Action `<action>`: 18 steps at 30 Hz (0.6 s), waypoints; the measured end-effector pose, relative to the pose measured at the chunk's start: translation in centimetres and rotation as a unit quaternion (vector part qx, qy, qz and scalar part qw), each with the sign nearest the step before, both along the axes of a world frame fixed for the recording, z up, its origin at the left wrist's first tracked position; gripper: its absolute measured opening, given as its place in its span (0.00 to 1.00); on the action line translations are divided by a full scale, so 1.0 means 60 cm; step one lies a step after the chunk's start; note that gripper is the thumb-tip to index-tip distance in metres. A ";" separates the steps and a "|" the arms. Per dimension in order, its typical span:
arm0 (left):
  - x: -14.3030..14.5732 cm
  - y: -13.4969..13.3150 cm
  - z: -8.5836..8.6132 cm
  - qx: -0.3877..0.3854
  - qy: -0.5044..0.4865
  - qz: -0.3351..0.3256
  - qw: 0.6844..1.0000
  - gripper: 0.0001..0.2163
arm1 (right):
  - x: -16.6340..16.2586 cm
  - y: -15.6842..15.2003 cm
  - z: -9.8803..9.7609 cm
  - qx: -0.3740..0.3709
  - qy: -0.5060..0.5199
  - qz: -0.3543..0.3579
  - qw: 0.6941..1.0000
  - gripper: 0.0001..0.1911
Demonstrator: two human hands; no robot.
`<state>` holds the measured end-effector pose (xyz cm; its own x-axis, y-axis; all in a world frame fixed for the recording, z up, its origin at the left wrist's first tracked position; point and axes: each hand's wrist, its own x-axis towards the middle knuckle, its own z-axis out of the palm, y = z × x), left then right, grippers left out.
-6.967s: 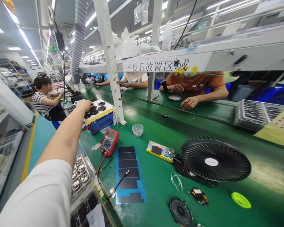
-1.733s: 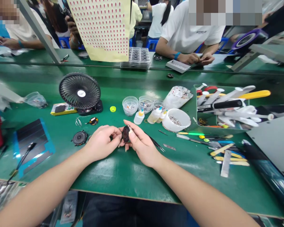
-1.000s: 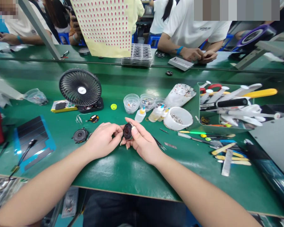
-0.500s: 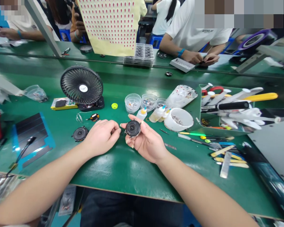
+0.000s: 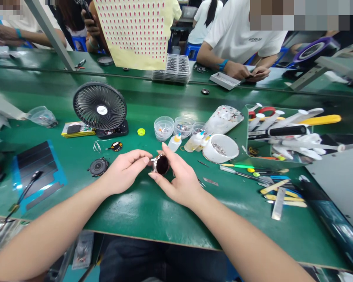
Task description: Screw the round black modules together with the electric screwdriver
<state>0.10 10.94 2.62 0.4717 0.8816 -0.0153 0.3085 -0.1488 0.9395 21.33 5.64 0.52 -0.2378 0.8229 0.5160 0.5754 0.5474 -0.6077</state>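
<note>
A small round black watch case (image 5: 161, 164) with a silvery rim is pinched between both hands just above the green bench (image 5: 153, 211). My right hand (image 5: 179, 181) cradles it from the right with fingers curled round it. My left hand (image 5: 124, 171) touches its left edge with fingertips pinched together. A second round black part (image 5: 98, 167) lies on the bench to the left of my left hand, and a small round circuit board (image 5: 116, 146) lies behind it.
A black desk fan (image 5: 99, 106) stands at back left, small clear cups (image 5: 164, 127) and glue bottles (image 5: 174, 142) behind my hands, a white bowl (image 5: 221, 148), a tool tray (image 5: 282, 133) at right, loose tools (image 5: 278, 192). Other people work across the belt.
The round case has turned in my right hand from face-up to edge-on, and my left fingertips have come back onto its left edge. Seven seconds ago my left arm reached far left.
</note>
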 end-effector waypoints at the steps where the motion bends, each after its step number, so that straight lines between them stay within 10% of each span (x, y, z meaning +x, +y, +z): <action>1: 0.001 -0.001 0.000 -0.017 -0.017 -0.009 1.000 0.14 | 0.000 0.001 -0.001 0.013 -0.009 -0.004 1.000 0.42; 18: 0.013 -0.003 -0.008 -0.135 -0.101 -0.015 0.986 0.16 | -0.006 -0.003 -0.006 0.082 -0.047 -0.012 0.996 0.41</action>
<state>0.90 10.75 2.14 0.5142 0.8444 -0.1499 0.1097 0.1086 0.9880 20.98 5.46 0.15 -0.2730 0.7357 0.6198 0.6387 0.6204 -0.4551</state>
